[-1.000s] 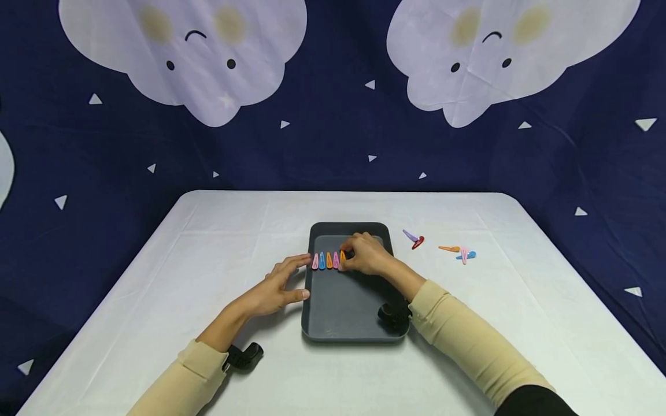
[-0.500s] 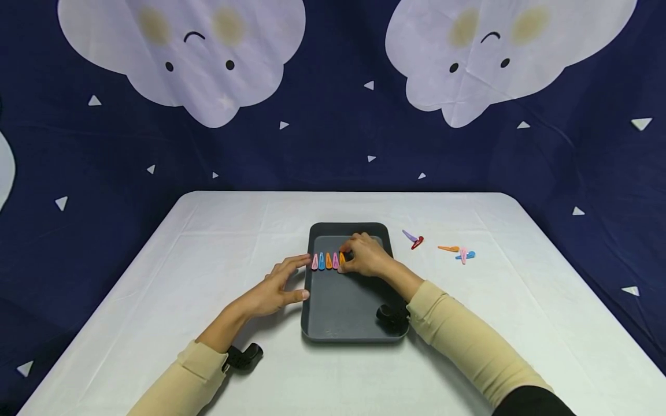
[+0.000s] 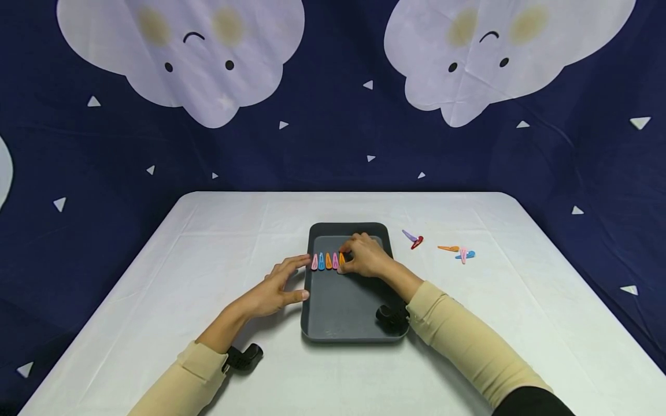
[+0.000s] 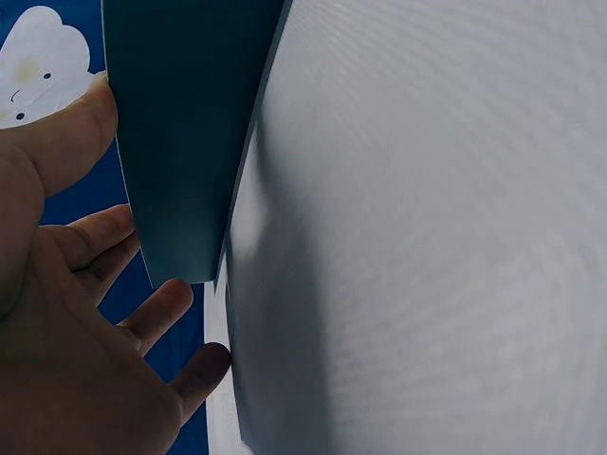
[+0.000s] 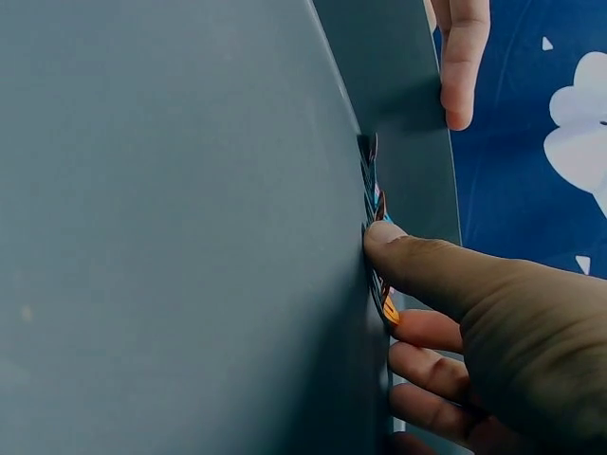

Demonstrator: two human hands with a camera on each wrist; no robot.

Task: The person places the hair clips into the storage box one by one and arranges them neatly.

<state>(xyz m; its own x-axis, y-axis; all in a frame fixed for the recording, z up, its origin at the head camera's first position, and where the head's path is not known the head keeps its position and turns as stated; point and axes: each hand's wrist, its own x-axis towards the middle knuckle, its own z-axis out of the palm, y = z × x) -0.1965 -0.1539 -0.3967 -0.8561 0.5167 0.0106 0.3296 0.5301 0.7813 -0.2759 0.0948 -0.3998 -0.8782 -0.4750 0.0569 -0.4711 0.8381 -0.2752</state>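
A dark grey rectangular tray (image 3: pixel 346 315) lies on the table with a row of snap hair clips across its far half. From the left the row runs pink clip (image 3: pixel 314 262), blue clip (image 3: pixel 321 262), orange clip (image 3: pixel 329 262) and another pink clip (image 3: pixel 335 262). My right hand (image 3: pixel 366 256) pinches an orange hair clip (image 3: pixel 341 258) at the row's right end, thumb at its near end; the fingers partly cover it. Along the tray's left rim, my left hand (image 3: pixel 276 292) rests with fingers spread; the left wrist view shows its fingertips against the outer wall (image 4: pixel 185 142).
Right of the tray on the white table (image 3: pixel 520 323) lie a purple clip (image 3: pixel 409 235) overlapping a red clip (image 3: pixel 417 242). Farther right are an orange clip (image 3: pixel 448 249) and a pink clip (image 3: pixel 463 256) across a blue clip (image 3: pixel 471 255). A dark blue cloud-print cloth (image 3: pixel 333 156) hangs behind.
Both hands and the clips stay in nearly the same places; only the head view shifts very slightly.
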